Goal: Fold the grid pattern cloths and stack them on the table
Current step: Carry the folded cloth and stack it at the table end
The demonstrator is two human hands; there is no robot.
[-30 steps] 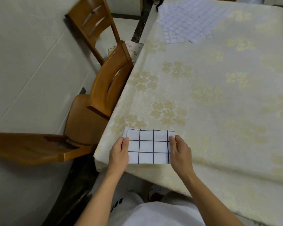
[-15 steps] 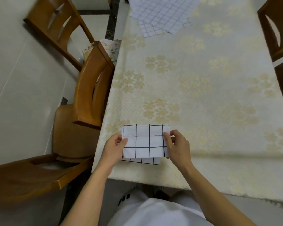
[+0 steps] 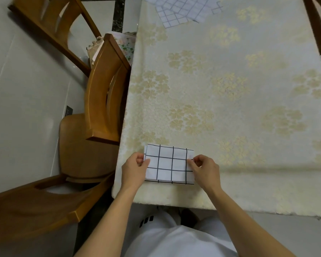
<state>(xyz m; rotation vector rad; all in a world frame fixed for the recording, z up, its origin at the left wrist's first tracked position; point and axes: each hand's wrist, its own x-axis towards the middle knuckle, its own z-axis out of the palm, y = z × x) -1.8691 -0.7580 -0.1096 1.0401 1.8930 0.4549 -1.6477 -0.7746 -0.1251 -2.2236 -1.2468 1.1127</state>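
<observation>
Folded white black-grid cloth (image 3: pixel 170 164): left hand (image 3: pixel 134 168) & right hand (image 3: pixel 205 169) fingers pinching its side edges over cream floral table (image 3: pixel 230 89); judged placing step, next: release, fetch unfolded grid cloths (image 3: pixel 183 10).

Soft, even indoor light, moderately bright, slightly dim toward the right corners. Faint shadow band across the tablecloth (image 3: pixel 248 112) near its front edge. Mild sheen on the floor (image 3: pixel 26 89) and on the wooden chair (image 3: pixel 102 93). Strong wide-angle bending at the borders. Motion blur on the far chair (image 3: pixel 50 25), top left.
</observation>
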